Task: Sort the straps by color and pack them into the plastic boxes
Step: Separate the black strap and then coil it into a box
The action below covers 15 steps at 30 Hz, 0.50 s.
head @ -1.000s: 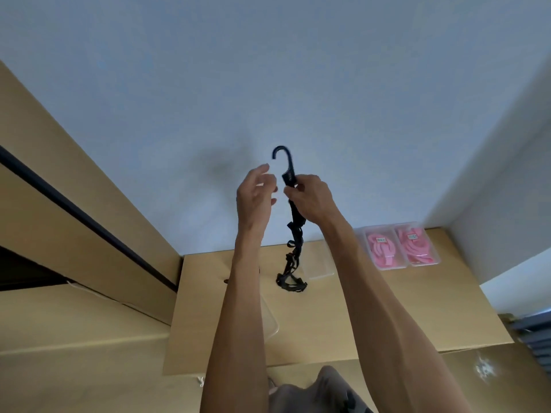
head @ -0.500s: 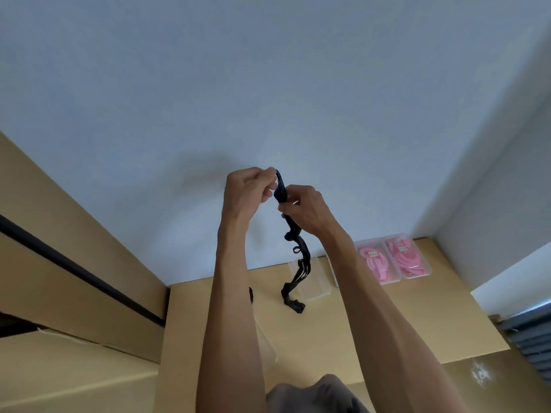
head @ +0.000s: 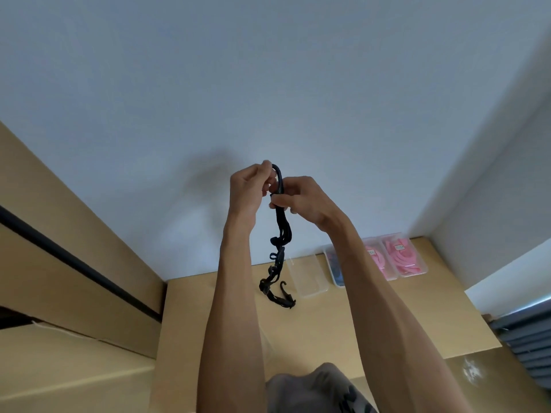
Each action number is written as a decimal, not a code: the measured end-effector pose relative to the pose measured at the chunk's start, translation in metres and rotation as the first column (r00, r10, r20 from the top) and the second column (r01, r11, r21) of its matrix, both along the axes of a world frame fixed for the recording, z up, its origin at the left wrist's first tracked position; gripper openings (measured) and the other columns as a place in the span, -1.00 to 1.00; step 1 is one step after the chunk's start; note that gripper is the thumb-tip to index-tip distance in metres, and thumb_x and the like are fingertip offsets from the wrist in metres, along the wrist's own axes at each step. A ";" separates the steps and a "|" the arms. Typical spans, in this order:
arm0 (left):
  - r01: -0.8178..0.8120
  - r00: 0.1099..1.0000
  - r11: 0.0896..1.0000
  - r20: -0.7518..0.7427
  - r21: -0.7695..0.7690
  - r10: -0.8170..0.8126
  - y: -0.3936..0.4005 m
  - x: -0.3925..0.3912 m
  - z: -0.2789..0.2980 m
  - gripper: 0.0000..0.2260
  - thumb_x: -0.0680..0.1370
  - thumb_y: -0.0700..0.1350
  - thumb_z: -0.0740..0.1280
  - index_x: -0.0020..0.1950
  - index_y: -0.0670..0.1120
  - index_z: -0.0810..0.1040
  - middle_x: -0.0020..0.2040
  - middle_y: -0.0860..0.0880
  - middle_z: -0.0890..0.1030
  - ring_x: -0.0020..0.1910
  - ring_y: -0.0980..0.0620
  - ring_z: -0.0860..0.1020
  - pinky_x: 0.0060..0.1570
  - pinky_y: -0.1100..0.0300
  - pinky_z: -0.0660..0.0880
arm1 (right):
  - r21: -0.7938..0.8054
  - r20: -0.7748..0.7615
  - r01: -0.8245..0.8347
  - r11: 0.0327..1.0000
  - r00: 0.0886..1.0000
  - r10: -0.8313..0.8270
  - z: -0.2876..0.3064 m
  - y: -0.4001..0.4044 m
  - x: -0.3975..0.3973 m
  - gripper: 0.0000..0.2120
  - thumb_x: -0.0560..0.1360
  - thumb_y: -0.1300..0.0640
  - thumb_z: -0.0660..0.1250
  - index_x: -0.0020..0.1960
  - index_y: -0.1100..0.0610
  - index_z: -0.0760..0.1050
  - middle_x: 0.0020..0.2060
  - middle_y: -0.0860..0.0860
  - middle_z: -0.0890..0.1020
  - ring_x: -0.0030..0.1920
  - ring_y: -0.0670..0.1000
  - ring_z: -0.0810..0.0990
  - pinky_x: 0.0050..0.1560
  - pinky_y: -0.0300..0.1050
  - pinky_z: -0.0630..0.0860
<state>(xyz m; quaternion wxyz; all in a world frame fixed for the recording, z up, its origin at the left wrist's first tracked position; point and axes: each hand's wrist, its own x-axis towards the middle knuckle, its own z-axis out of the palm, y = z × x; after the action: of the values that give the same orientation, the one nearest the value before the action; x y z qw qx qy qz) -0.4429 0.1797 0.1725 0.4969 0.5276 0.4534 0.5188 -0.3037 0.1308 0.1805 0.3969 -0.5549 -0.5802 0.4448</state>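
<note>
At frame centre, the left hand (head: pixel 249 190) and right hand (head: pixel 301 199) both pinch the looped top of the black strap (head: pixel 278 248), which hangs above the tan surface (head: pixel 372 317) near the clear boxes (head: pixel 307 275).

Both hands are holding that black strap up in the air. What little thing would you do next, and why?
Probably fold the dangling length up into a compact bundle. The left hand and right hand pinch only the top of the black strap, and its tail hangs long and tangled. The empty clear box on the table looks too short for it unfolded.
</note>
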 end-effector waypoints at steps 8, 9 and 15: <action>0.337 0.912 0.889 -0.128 -0.310 -0.391 -0.015 0.005 -0.022 -0.57 0.64 0.14 0.09 0.13 -0.09 0.65 -0.02 -0.10 0.74 0.04 0.04 0.70 0.15 0.02 0.39 | 0.119 -0.334 0.246 0.962 0.922 -0.195 0.012 0.007 0.019 -0.79 0.47 0.34 0.36 0.08 0.23 0.43 -0.17 0.18 0.72 -0.18 0.10 0.71 -0.16 -0.17 0.59; 0.343 0.900 0.880 -0.153 -0.330 -0.408 -0.018 0.005 -0.025 -0.63 0.61 0.10 0.17 0.12 -0.12 0.64 -0.06 -0.12 0.74 0.00 0.02 0.71 0.08 0.03 0.40 | 0.136 -0.290 0.271 0.953 0.931 -0.223 0.011 0.008 0.021 -0.77 0.47 0.33 0.35 0.10 0.23 0.43 -0.15 0.20 0.72 -0.17 0.10 0.71 -0.14 -0.16 0.57; 0.163 0.911 0.975 -0.357 -0.153 -0.209 -0.015 0.011 -0.031 -0.83 0.45 -0.17 0.42 0.02 -0.02 0.59 -0.13 0.00 0.72 -0.09 0.03 0.69 -0.01 0.03 0.57 | 0.147 -0.017 0.290 0.946 0.957 -0.291 0.000 0.015 0.023 -0.92 0.54 0.25 0.29 0.02 0.19 0.42 -0.21 0.20 0.69 -0.20 0.13 0.61 -0.06 0.04 0.52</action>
<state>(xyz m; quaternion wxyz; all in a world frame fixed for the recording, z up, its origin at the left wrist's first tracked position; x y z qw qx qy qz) -0.4323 0.1644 0.1412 0.4803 0.6260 0.5170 0.3319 -0.2809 0.1463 0.1806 0.4968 -0.6044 -0.5244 0.3360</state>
